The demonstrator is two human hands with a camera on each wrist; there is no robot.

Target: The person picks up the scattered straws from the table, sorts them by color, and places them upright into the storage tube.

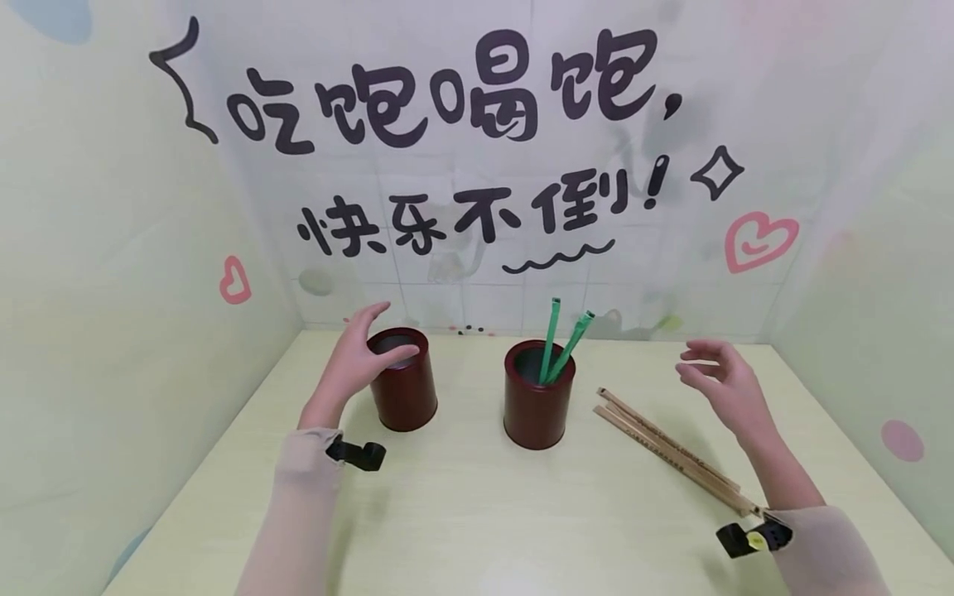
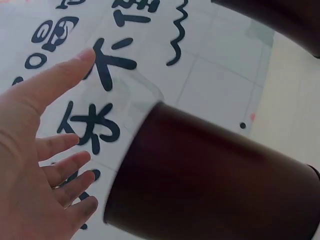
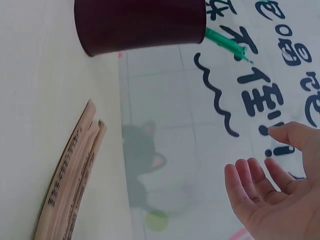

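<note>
My left hand hovers above the rim of the left dark-red cylindrical holder, thumb and fingers spread. In the left wrist view, a gap separates the left hand from that holder. A second dark-red holder stands upright to the right, with two green stick-like wrapped pieces leaning out of it. My right hand hangs in the air with loosely bent fingers and nothing in them. Near it lie several slim brown sticks with printed wrappers, seen lengthwise in the right wrist view.
The pale wooden table ends at a white printed backdrop with large dark lettering. Light side panels enclose the table on the left and right. Black cameras are strapped at both wrists.
</note>
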